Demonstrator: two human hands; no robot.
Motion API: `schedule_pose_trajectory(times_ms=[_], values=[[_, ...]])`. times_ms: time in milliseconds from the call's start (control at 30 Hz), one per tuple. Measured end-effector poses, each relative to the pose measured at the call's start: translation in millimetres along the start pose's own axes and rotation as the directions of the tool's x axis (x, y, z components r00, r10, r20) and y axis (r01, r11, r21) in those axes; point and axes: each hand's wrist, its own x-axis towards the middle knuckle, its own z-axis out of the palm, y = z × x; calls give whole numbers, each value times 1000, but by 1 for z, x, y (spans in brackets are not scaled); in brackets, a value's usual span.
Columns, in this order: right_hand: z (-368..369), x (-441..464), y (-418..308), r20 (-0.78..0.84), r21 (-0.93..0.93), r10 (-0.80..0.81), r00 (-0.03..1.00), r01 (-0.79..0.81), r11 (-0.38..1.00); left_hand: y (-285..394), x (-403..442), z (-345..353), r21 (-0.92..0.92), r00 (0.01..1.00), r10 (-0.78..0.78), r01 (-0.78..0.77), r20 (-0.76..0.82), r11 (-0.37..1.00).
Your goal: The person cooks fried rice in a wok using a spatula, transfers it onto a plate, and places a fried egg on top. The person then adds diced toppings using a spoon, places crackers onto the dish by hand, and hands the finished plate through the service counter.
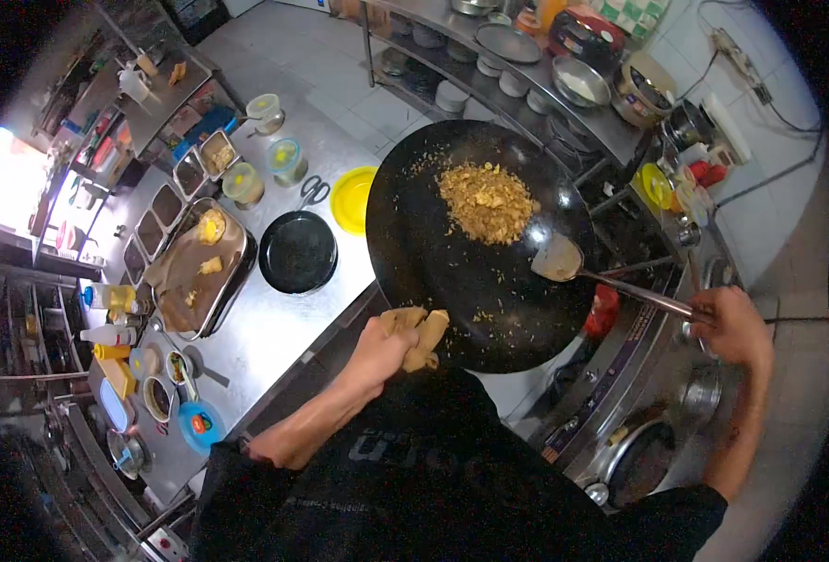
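A large black wok (405, 225) is in front of me, between the steel counter and the stove. My left hand (379, 361) is closed around a folded tan cloth (422, 339) at the wok's near edge; the part gripped under the cloth is hidden. Brown fried rice (486, 200) lies heaped in the far half of the wok, with loose grains scattered nearer to me. In my right hand (731, 324) is the handle of a wok spatula (559, 258). Its metal blade rests inside the wok, to the right of the heap.
On the steel counter (274, 342) at left are a yellow plate (351, 199), a black pan (298, 252), scissors (314, 191) and a lined tray (176, 290). The stove (578, 421) holds another pan (641, 461) at right. Beyond the wok stands a shelf (433, 58) with bowls.
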Motion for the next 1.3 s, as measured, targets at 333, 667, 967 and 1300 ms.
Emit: schedule_pose_trajectory(times_ms=[333,667,967,1300], values=[[199,196,111,-107,703,-378,920,339,625,-23,-39,34,20,995,-31,33,-100,999],[182,83,47,-7,761,-330,944,219,611,-54,-37,30,-5,979,-87,87,-186,996],[160,20,-13,48,744,-194,980,95,662,-91,-44,-24,-112,987,-128,117,-96,987],[94,29,-117,19,741,-365,931,232,630,-100,-77,-66,159,996,-71,79,-50,984]])
